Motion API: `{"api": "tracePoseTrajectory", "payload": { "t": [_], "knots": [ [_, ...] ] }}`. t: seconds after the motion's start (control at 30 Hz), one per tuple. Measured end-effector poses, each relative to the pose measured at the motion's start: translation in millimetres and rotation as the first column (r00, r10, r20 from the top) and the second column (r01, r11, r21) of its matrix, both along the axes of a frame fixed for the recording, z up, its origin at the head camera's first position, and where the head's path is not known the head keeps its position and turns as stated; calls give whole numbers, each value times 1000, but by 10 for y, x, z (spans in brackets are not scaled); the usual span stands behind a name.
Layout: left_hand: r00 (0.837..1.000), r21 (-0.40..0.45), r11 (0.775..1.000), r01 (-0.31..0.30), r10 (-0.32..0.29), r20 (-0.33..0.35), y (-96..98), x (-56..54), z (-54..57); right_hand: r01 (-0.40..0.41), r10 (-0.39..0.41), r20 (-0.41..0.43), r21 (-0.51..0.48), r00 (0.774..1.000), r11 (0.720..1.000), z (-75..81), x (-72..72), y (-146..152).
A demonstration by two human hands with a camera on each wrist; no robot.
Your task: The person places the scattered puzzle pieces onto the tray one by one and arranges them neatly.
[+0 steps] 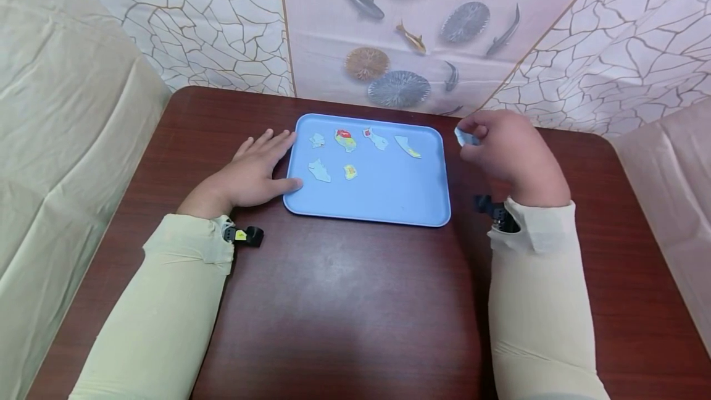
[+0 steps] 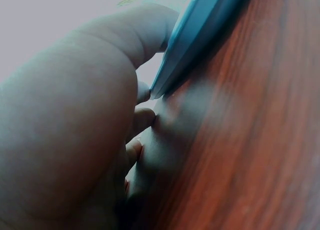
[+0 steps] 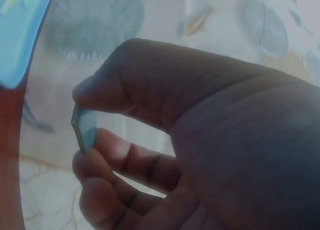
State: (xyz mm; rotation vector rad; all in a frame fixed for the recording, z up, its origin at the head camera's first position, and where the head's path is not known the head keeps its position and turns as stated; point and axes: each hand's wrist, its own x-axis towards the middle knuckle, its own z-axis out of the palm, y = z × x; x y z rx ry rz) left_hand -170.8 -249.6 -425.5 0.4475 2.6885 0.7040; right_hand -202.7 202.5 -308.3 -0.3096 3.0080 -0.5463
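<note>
A light blue tray (image 1: 389, 202) lies on the table with several small irregular flat pieces on it. Among them are a red and yellow piece (image 1: 345, 140), a curved pale one with a yellow edge (image 1: 408, 146) and a small yellow one (image 1: 350, 171). My left hand (image 1: 250, 171) rests at the tray's left edge, fingers spread, thumb touching the rim. Just beyond the tray's right side, my right hand (image 1: 502, 147) pinches a flat pale blue piece (image 3: 87, 127) between thumb and fingers. The right wrist view shows that piece's thin edge.
Dark reddish-brown table (image 1: 344, 313) surrounds the tray. Behind it hangs a patterned cloth (image 1: 405, 36) with fish and round motifs, and pale cloth (image 1: 61, 110) borders the left side. A small black device (image 1: 244, 235) sits on the left wrist.
</note>
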Motion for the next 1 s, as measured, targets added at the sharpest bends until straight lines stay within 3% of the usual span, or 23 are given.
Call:
{"api": "tracePoseTrajectory", "payload": {
  "t": [0.37, 0.63, 1.0],
  "knots": [
    [1000, -3, 1000, -2, 2, -1, 11, 1, 5, -148, 148, -1, 30, 989, 989, -32, 91, -443],
    [1000, -7, 1000, -1, 1, -7, 2, -1, -3, -198, 196, 56, 46, 979, 979, -153, 115, -709],
    [1000, -1, 1000, 5, -5, -5, 6, 5, 16, -304, 306, -20, 62, 952, 951, -371, 95, -877]
  ]
}}
